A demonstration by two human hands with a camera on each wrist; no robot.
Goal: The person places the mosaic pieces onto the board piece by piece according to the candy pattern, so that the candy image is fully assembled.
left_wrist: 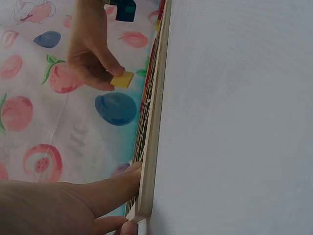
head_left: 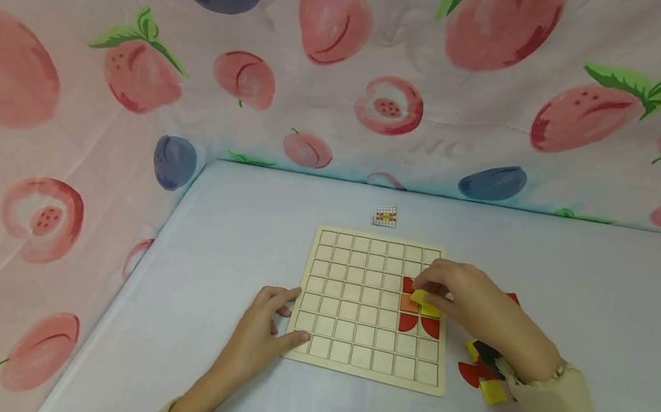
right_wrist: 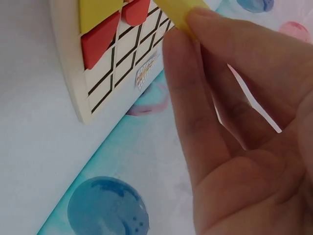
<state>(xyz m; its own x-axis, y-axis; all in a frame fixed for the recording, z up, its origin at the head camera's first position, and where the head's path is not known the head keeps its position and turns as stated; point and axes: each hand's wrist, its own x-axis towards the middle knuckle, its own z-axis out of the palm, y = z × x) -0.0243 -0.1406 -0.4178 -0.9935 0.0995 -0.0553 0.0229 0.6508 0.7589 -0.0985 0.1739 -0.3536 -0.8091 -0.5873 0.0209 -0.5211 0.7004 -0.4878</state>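
Note:
My right hand (head_left: 472, 302) pinches a yellow square tile (left_wrist: 122, 80) between thumb and fingertips, over the right side of a pale wooden grid board (head_left: 352, 312). Beneath it on the board lie an orange tile (head_left: 409, 303), another yellow tile (head_left: 431, 311) and several red pieces, among them a rounded red one (head_left: 408, 322). Part of this group is hidden by the hand. At the board's near left corner my left hand (head_left: 260, 329) rests with its thumb pressing on top and its fingers against the left edge.
Loose tiles lie in a pile right of the board, among them a yellow tile (head_left: 493, 392) and a red rounded piece (head_left: 468, 374); the right forearm partly covers them. A small patterned card (head_left: 384, 216) lies behind the board. A fruit-print cloth (head_left: 318, 124) rises at the back and left.

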